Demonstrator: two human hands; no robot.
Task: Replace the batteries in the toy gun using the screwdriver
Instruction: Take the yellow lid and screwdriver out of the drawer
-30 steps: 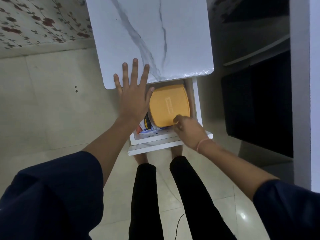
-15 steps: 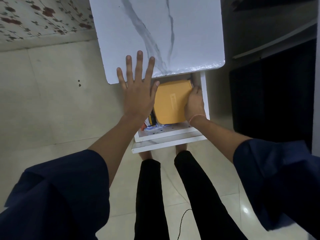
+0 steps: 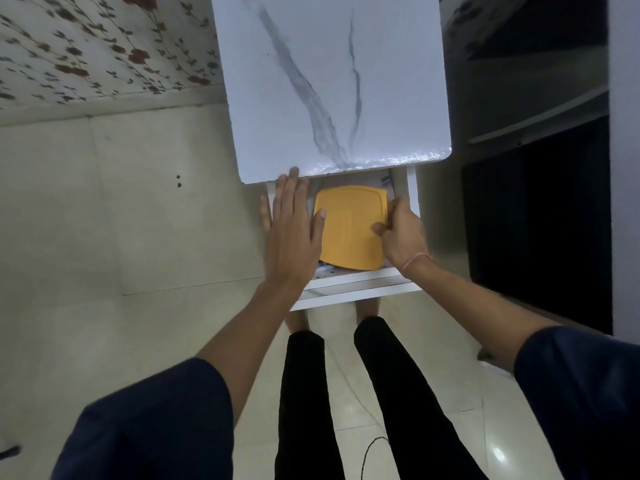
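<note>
An orange lidded box [image 3: 349, 226] lies in the pulled-out white drawer [image 3: 349, 284] under the marble table top [image 3: 329, 81]. My right hand [image 3: 401, 233] grips the box's right edge, thumb on the lid. My left hand [image 3: 291, 230] is held flat with straight fingers over the drawer's left side, its thumb touching the box's left edge. No toy gun, screwdriver or batteries can be made out; small items at the drawer's front left are mostly hidden under my left hand.
A dark cabinet or screen [image 3: 536, 220] stands to the right of the table. The pale tiled floor [image 3: 121, 220] extends to the left. A flowered wall [image 3: 86, 46] is at the far left. My black-trousered legs [image 3: 346, 393] stand below the drawer front.
My left hand has slid back from the table top down over the drawer's left side. The right hand stays on the box's right edge, and the box now lies flatter in the drawer.
</note>
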